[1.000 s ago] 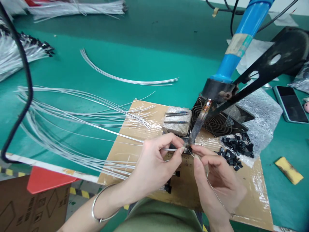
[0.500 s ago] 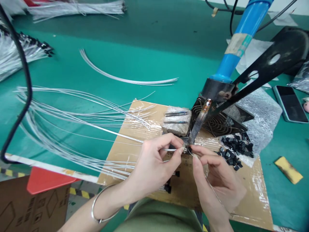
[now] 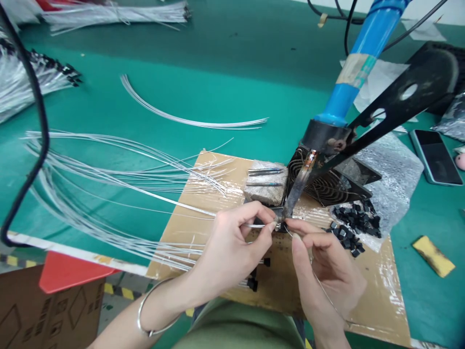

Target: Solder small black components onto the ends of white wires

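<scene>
My left hand (image 3: 240,247) is closed, thumb and forefinger pinching a pale thin wire (image 3: 256,225) near its end. Its tip lies right by the tip of the blue-handled soldering iron (image 3: 296,189), which a black bracket (image 3: 392,106) holds pointing down. My right hand (image 3: 323,271) pinches a strand of thin solder wire (image 3: 288,232), whose length trails over the palm toward the wrist. The strand's end reaches the same spot below the iron. What exactly touches there is partly hidden by my fingertips. Below the left hand, wires with black ends (image 3: 252,282) lie on the cardboard (image 3: 381,295).
A small fan (image 3: 327,179) stands behind the iron. Small black connectors (image 3: 358,218) lie on bubble wrap (image 3: 399,165) at the right, near a phone (image 3: 438,157) and a yellow sponge (image 3: 434,256). Loose white wires (image 3: 109,179) spread leftward. A black cable (image 3: 39,111) hangs at far left.
My right fingers have shifted very slightly to the right, and less solder wire shows between them and the iron tip. My left hand stays almost still.
</scene>
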Tool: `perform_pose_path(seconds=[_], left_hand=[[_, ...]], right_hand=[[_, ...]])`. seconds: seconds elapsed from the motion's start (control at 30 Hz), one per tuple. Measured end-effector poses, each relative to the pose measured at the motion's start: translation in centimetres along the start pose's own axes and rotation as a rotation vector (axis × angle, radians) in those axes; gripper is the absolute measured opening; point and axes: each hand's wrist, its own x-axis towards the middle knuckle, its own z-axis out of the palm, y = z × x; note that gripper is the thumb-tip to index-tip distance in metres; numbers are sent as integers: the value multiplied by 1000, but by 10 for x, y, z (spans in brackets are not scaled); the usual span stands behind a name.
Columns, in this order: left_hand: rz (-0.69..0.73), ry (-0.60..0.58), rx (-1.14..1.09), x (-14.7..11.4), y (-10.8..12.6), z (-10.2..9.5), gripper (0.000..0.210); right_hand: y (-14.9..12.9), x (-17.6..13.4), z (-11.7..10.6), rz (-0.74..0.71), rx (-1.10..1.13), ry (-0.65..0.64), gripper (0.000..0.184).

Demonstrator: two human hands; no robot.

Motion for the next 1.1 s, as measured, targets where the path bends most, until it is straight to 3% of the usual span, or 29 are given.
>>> perform_pose_path(seconds=[0.17,0.3,0.57,0.63,0.73,0.9,1.1], left_hand=[[-18,-30,33,-3,-2,0,14],[15,-38,63,-10,-6,-1,14],[281,-36,393,-39,-20,-20,15],[311,16,491,-44,-29,-30,17],[285,196,628,-48,-45,-49,12],[183,477,756,-52,-67,-75,7],[265,422,817,-54,-81,-90,5]], right_hand=[[10,2,-5,2,-126,29,5],[12,6,-7,-67,-299,-130,16],[13,3,-17,-183,-201,-375,13],[15,2,-21,-289,-164,-407,15],[19,3,-26,-445,-148,-402,23],[26,5,-30,-549,-227,-435,25],[37,-1,-34,-610,-280,-494,22]])
